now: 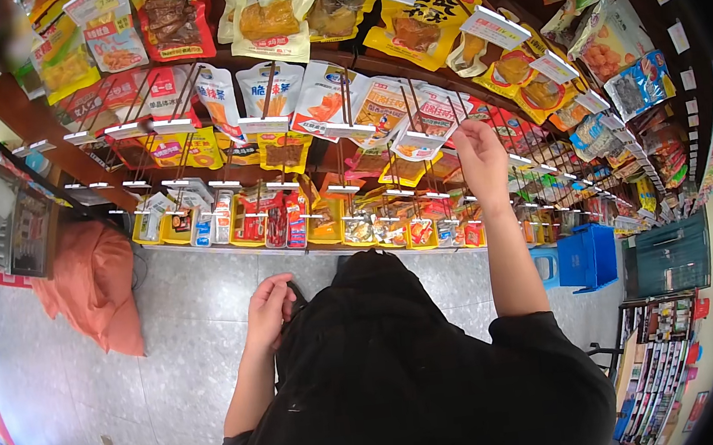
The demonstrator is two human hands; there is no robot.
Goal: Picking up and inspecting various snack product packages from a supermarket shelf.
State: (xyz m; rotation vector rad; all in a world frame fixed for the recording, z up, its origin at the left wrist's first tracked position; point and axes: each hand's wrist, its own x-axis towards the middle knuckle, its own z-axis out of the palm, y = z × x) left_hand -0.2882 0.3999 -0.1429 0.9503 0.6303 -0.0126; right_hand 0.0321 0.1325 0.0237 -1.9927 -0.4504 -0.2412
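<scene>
Before me is a store rack of snack packets hung on metal hooks. My right hand [481,152] is raised at the rack, its fingertips at the right edge of a white and red snack packet [439,109]; whether they grip it is not plain. Left of that packet hangs an orange and white snack packet [378,110], and a white price tag holder [424,137] sits at a hook's end in front. My left hand [271,302] hangs low beside my black clothing, above the floor, with its fingers loosely curled and no object visible in it.
Yellow bins [241,225] with small packets line the lowest shelf. A salmon-coloured bag or cloth [92,283] lies on the floor at left. At right stand a blue plastic crate [587,258], a teal container [666,255] and a stocked rack [655,367].
</scene>
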